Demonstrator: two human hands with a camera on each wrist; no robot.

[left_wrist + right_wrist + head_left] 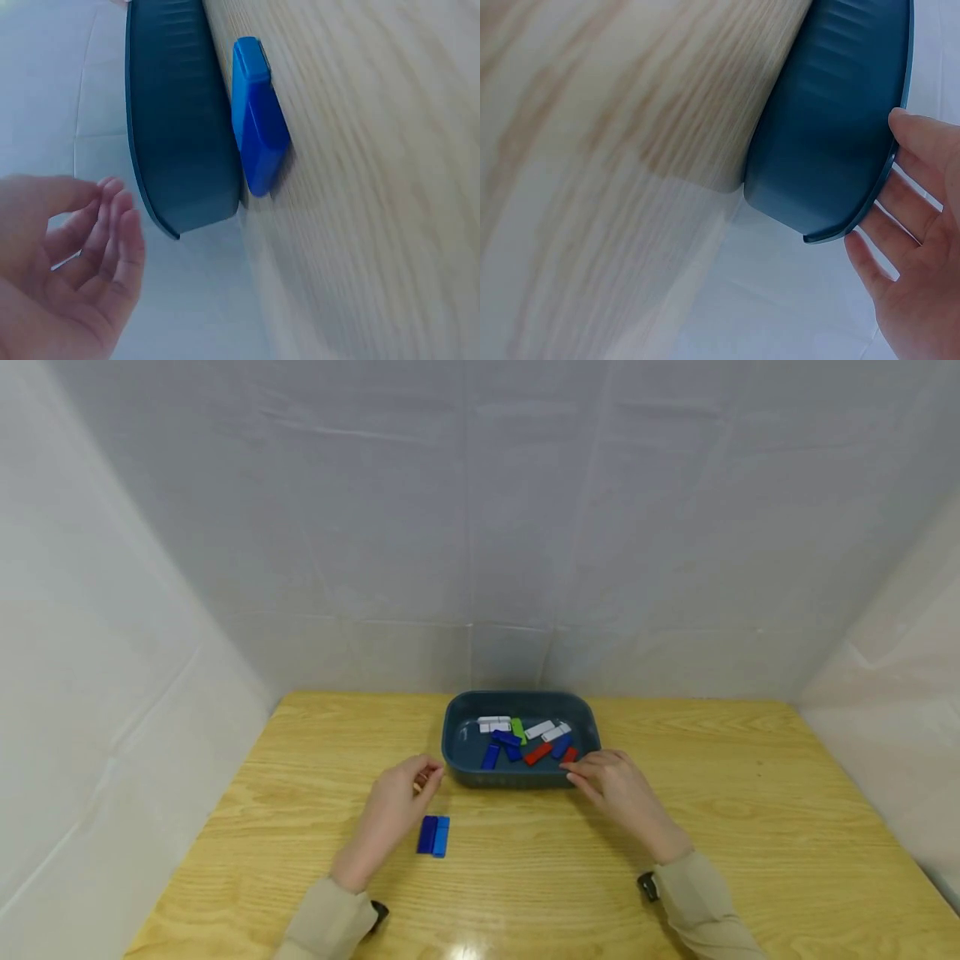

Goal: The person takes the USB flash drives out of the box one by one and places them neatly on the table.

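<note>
Head view shows two sleeved arms reaching forward over a wooden worktop (300,793). Nearest lie two blue blocks (433,836), side by side and touching, flat on the wood just right of the left hand (393,810). That hand hovers with its fingers (112,217) loosely curled and slightly apart, holding nothing as far as the left wrist view shows; it is near the tray's left corner but not touching it. The right hand (615,785) rests at the near right corner of the tray (517,774), fingers (915,142) straight and spread against the rim. Inside this dark blue tray are more blocks: blue, red (537,753), green (517,729) and white (494,724), jumbled together. Beyond, pale cloth walls (480,527) close in the space.
</note>
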